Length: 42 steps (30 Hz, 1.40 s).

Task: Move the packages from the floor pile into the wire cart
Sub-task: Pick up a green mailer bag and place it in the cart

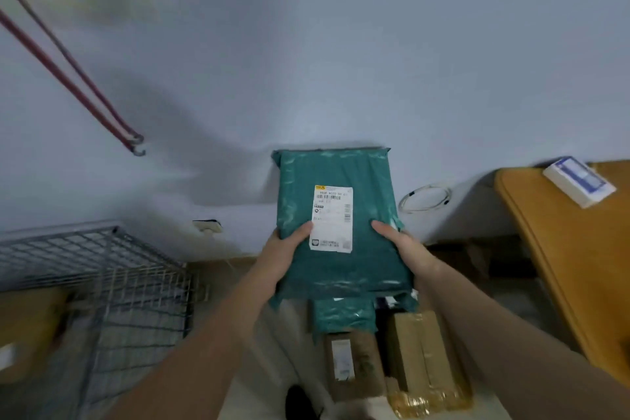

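A green plastic mailer package [337, 177] with a white shipping label is lifted in front of me, above the floor pile. My left hand [284, 249] grips its left edge, thumb on the front face. My right hand [404, 245] grips its right edge the same way. Below it lies the floor pile: another green mailer [344, 315], a brown box with a label [354, 365] and a taped cardboard box [422, 351]. The wire cart [112, 269] stands at the lower left, with a cardboard box [27, 331] inside it.
A wooden table [559, 249] stands at the right with a white and blue packet [579, 181] on it. A coiled white cable [426, 198] hangs on the wall. A red strap with a hook [133, 143] dangles at the upper left. A wall socket [208, 226] sits behind the cart.
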Available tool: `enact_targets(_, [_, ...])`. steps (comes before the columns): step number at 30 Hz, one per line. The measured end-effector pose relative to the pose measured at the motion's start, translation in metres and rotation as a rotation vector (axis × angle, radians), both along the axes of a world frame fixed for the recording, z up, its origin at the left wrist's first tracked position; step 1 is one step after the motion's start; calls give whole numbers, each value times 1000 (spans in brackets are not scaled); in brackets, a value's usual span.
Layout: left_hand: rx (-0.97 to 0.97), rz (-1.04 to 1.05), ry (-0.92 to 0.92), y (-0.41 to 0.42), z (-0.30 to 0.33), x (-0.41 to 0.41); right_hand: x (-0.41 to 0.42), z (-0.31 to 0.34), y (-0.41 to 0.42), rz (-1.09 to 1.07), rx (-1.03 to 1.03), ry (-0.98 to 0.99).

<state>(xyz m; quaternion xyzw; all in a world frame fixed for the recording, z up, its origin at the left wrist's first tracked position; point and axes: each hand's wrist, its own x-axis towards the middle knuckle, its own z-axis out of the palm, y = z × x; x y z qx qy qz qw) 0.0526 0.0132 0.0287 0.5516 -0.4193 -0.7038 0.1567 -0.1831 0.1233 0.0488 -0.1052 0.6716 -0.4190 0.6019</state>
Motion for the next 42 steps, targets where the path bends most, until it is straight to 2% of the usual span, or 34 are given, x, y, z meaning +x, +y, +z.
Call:
enact_targets(3, [-48, 75, 73, 16, 74, 27, 10, 85, 7, 154, -62, 21])
enact_targets(7, [-138, 285, 115, 48, 139, 67, 29, 168, 10, 401, -124, 91])
enact_targets(14, [-339, 641, 175, 165, 222, 169, 136, 247, 29, 685, -248, 84])
enact_targets(18, [-463, 763, 123, 233, 257, 254, 234, 274, 55, 810, -296, 36])
enact_targets(24, [-486, 880, 51, 334, 292, 383, 380, 306, 101, 1018, -379, 24])
enact_targets(32, [-535, 1080, -2, 455, 305, 555, 571, 306, 182, 1180, -456, -152])
enact_targets(37, [-481, 1148, 10, 502, 296, 625, 659, 306, 208, 1268, -414, -161])
enact_targets(42, [-478, 1200, 3, 508, 302, 689, 735, 302, 202, 1306, -407, -144])
